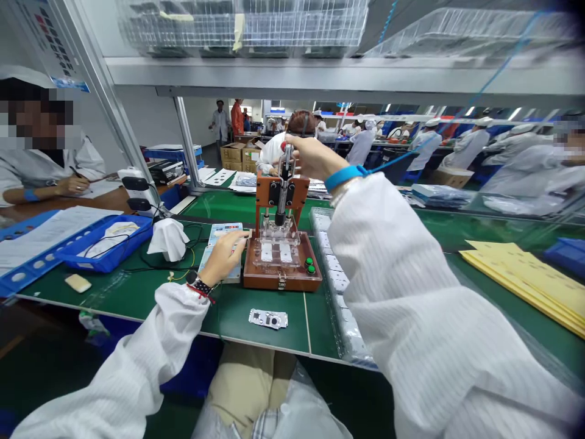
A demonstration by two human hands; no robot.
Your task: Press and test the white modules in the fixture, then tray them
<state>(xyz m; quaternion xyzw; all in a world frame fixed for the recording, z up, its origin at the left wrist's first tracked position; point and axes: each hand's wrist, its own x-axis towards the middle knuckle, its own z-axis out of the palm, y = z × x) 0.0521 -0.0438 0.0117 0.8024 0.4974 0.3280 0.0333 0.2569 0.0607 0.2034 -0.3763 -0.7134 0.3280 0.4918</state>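
My right hand (315,160) is wrapped round the raised, red-tipped lever (286,160) of a toggle-clamp press. This press (282,277) has a brown base, an orange-brown upright, and two green buttons on its front right. In its clear fixture (280,252) lie white boards. Fingers stretched out, my left hand (223,257) is by the left side of the press, over a pale blue-and-white device (226,228) with a red display; whether the fingertips touch the press, I cannot tell. On the green table in front lies a white circuit board (269,319) with dark components.
To the right of the press, a clear tray (340,299) holds several white boards. Yellow sheets (530,274) are stacked farther right. On the left are a blue bin (105,259), a crumpled white cloth (168,239) and cables. A shelf (274,79) crosses overhead; a co-worker sits left.
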